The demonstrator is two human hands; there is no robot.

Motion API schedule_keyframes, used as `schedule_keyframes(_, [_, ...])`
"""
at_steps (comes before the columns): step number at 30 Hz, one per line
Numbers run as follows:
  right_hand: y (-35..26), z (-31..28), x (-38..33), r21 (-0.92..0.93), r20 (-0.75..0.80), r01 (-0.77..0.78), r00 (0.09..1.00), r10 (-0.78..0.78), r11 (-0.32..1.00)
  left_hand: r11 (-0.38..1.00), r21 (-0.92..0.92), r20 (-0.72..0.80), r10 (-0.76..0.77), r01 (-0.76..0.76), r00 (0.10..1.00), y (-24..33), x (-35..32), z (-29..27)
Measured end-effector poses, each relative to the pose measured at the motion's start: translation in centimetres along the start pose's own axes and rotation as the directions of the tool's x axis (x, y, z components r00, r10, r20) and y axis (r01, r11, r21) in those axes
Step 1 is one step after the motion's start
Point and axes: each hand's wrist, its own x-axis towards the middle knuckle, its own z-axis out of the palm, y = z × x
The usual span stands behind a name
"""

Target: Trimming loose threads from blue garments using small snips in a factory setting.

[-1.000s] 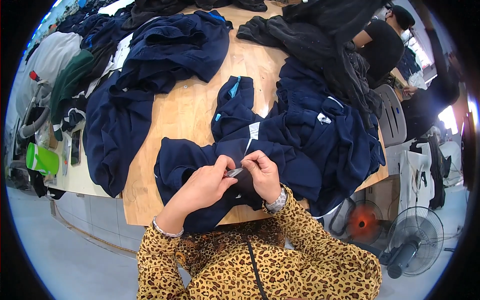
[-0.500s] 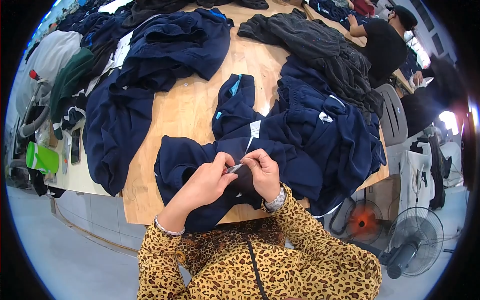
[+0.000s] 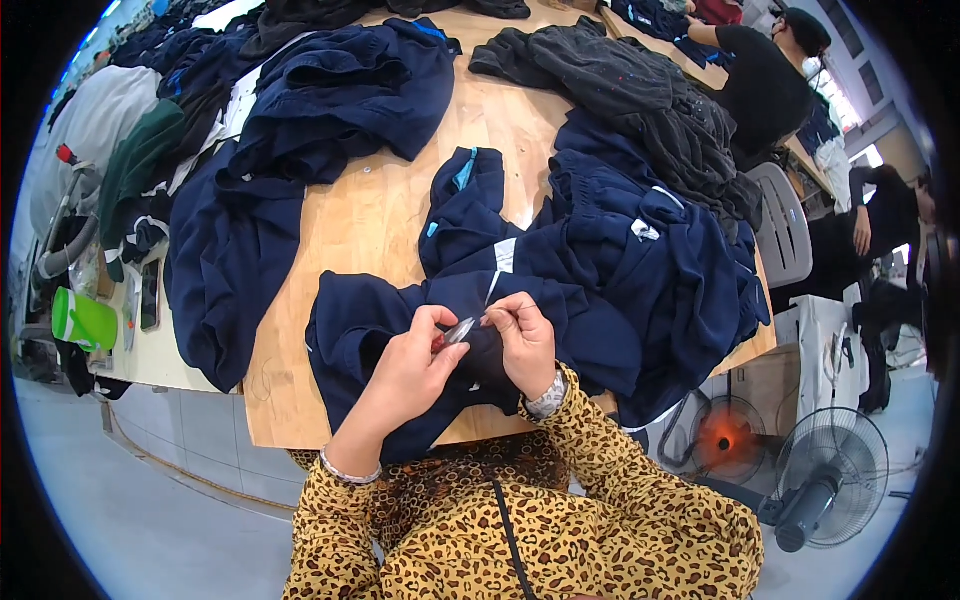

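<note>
Navy garment [image 3: 585, 325], near edge of worktop [image 3: 285, 400].
Left hand [image 3: 412, 365] pinches silver snips [image 3: 460, 330]; right hand [image 3: 524, 342] pinches, contents too small to tell.

The worktable [image 3: 350, 220] is positioned directly before me. The near garment [image 3: 590, 335] lies on it, below my left hand [image 3: 415, 365] and right hand [image 3: 525, 345]; the snips [image 3: 461, 330] sit in my left hand. A second garment [image 3: 350, 100] lies at the left, a third [image 3: 645, 85] behind right. On the left side table [image 3: 165, 350], a phone [image 3: 150, 295] lies right of a pail [image 3: 90, 322]. A chair [image 3: 785, 225] stands beyond the worktable's right edge; a fan [image 3: 840, 460] stands nearer me.
</note>
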Motion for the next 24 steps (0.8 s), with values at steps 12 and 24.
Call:
schedule_keyframes(12, [-0.3,0.1,-0.1,-0.099,-0.003,0.083,0.997,-0.083,0.992,0.985,0.169,0.074,-0.031,0.018,0.997,0.3,0.4,0.4])
schedule_keyframes(24, [-3.3,-0.9,-0.9,-0.038,-0.075,0.201,0.976,-0.203,0.979,0.994,-0.103,-0.162,-0.054,0.038,0.985,-0.7,0.0,-1.2])
